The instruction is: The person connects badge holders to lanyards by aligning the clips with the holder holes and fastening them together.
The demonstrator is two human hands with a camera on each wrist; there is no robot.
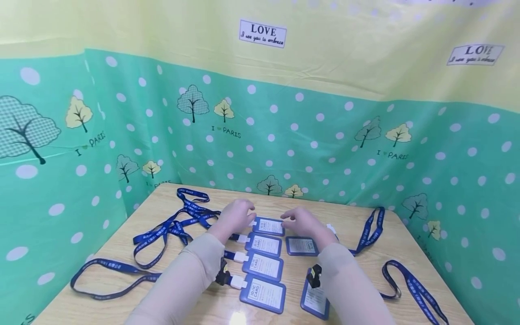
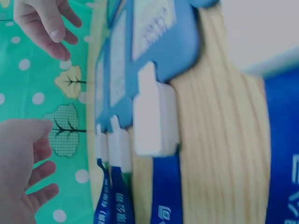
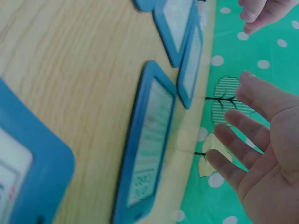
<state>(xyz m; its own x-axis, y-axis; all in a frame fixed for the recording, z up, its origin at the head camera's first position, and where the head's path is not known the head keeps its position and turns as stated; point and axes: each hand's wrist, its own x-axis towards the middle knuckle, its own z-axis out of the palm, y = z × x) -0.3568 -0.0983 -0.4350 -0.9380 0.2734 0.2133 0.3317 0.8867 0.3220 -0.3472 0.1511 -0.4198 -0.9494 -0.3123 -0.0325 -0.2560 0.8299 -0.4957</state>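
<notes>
Several blue ID card holders lie in a column on the table, the farthest card holder [image 1: 270, 227] between my two hands. My left hand [image 1: 237, 217] hovers by its clip end with fingers loosely bent and nothing in them; the left wrist view shows the same hand [image 2: 21, 170] apart from the holders. My right hand [image 1: 304, 224] is near the holder's other end, and its fingers [image 3: 238, 140] are spread and hold nothing in the right wrist view. Just below that hand lies another card holder [image 1: 301, 246], turned the other way.
Blue lanyards [image 1: 162, 230] with white clips [image 1: 240, 257] trail across the table's left side. One more card holder [image 1: 314, 300] lies at the front right, partly under my right forearm. More lanyards [image 1: 371, 230] loop at the right. A patterned curtain [image 1: 260, 113] hangs behind the wooden table [image 1: 158, 198].
</notes>
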